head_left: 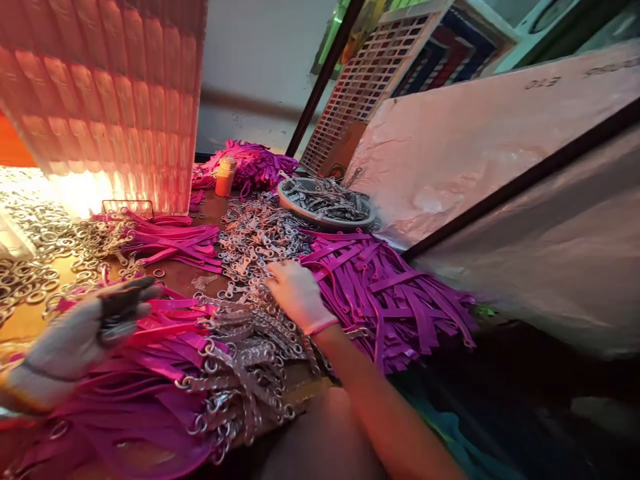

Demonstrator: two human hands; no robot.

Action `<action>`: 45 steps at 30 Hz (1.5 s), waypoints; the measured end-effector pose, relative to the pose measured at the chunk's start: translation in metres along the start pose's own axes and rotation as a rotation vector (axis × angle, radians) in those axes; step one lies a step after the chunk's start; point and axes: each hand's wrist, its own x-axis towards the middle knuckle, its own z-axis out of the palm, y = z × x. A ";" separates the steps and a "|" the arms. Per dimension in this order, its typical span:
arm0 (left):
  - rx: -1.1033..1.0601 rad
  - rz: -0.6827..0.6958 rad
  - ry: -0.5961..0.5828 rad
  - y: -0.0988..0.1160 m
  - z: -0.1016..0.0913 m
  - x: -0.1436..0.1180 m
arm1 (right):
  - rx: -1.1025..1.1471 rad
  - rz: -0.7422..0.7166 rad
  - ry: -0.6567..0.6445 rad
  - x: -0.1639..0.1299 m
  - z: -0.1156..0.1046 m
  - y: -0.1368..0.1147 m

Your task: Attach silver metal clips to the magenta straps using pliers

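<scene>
My left hand (83, 340), in a pale glove with dark patches at the fingers, hovers over magenta straps (150, 373) at the lower left. Its fingers stretch to the right, and I see nothing held in them. Metal chain pieces with rings (245, 380) hang from the ends of those straps. At the centre, my right hand (297, 293), in a white glove, reaches into a pile of small metal fittings with rings (260, 233). The fingers are curled at the pile's edge, and whatever lies between the fingertips is hidden. Beside this hand spreads another heap of magenta straps (380, 293).
A basin (327, 217) full of metal chain pieces stands behind the heap. An orange bottle (225, 177) is at the back. Loose metal rings (30, 280) lie on the left under a bright light by a ribbed translucent panel (110, 100). Plastic-wrapped sheeting (490, 140) borders the right.
</scene>
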 end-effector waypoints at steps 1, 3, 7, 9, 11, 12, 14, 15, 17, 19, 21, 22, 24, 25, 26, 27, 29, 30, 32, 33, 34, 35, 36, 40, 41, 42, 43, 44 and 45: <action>0.002 -0.006 -0.011 -0.009 0.016 0.001 | 0.010 0.082 0.004 0.003 0.008 0.016; -0.055 -0.028 -0.073 -0.023 0.038 0.007 | 0.042 0.092 -0.005 0.005 0.024 0.041; -0.164 -0.083 -0.261 -0.042 0.041 0.015 | 0.201 0.095 0.128 0.000 0.039 0.054; -0.208 -0.106 -0.320 -0.048 0.037 0.016 | 0.434 0.143 0.292 -0.001 0.031 0.043; -0.231 -0.117 -0.341 -0.051 0.035 0.015 | 0.776 0.158 0.367 -0.002 0.016 0.021; -0.234 -0.123 -0.348 -0.052 0.035 0.014 | 0.948 0.136 0.343 -0.003 0.007 0.006; -0.223 -0.124 -0.359 -0.053 0.037 0.013 | 1.069 0.008 0.134 -0.007 -0.008 -0.029; -0.206 -0.111 -0.363 -0.054 0.038 0.013 | 1.050 -0.071 0.029 -0.011 -0.013 -0.047; -0.151 -0.054 -0.367 -0.056 0.039 0.013 | 0.958 -0.171 -0.097 -0.020 -0.017 -0.079; -0.091 0.039 -0.376 -0.058 0.037 0.014 | 0.824 -0.224 -0.143 -0.027 -0.016 -0.102; -0.028 0.135 -0.381 -0.059 0.034 0.014 | 0.702 -0.249 -0.149 -0.030 -0.011 -0.114; 0.009 0.172 -0.375 -0.059 0.031 0.013 | 0.655 -0.252 -0.149 -0.030 -0.009 -0.117; 0.074 0.227 -0.345 -0.058 0.027 0.012 | 0.603 -0.234 -0.157 -0.028 -0.006 -0.119; 0.090 0.251 -0.329 -0.057 0.025 0.011 | 0.588 -0.217 -0.165 -0.026 -0.005 -0.119; 0.094 0.276 -0.315 -0.056 0.024 0.011 | 0.578 -0.203 -0.181 -0.024 -0.005 -0.118; 0.087 0.301 -0.302 -0.055 0.023 0.010 | 0.574 -0.195 -0.205 -0.022 -0.004 -0.119; 0.065 0.321 -0.268 -0.052 0.024 0.011 | 0.569 -0.200 -0.266 -0.016 -0.003 -0.121; 0.059 0.310 -0.244 -0.051 0.026 0.012 | 0.561 -0.206 -0.299 -0.013 -0.003 -0.123; 0.048 0.260 -0.192 -0.049 0.029 0.015 | 0.517 -0.210 -0.353 -0.006 -0.001 -0.128; 0.037 0.238 -0.164 -0.049 0.031 0.017 | 0.479 -0.205 -0.375 -0.003 0.001 -0.132; 0.021 0.225 -0.145 -0.049 0.032 0.020 | 0.435 -0.201 -0.394 0.000 0.002 -0.136; 0.000 0.223 -0.136 -0.050 0.032 0.022 | 0.391 -0.203 -0.407 0.002 0.004 -0.140; -0.020 0.222 -0.142 -0.050 0.032 0.025 | 0.350 -0.214 -0.410 0.003 0.005 -0.144; -0.051 0.189 -0.243 -0.051 0.029 0.034 | 0.190 -0.304 -0.296 0.000 0.008 -0.156; -0.019 0.194 -0.260 -0.050 0.028 0.034 | 0.141 -0.313 -0.251 -0.002 0.007 -0.156; 0.039 0.215 -0.270 -0.048 0.027 0.033 | 0.094 -0.316 -0.212 -0.002 0.005 -0.156; 0.125 0.252 -0.268 -0.046 0.025 0.032 | 0.056 -0.315 -0.185 -0.003 0.003 -0.154; 0.234 0.299 -0.257 -0.043 0.024 0.030 | 0.029 -0.316 -0.174 -0.003 0.000 -0.151; 0.358 0.349 -0.239 -0.041 0.022 0.028 | 0.012 -0.322 -0.180 -0.003 -0.002 -0.148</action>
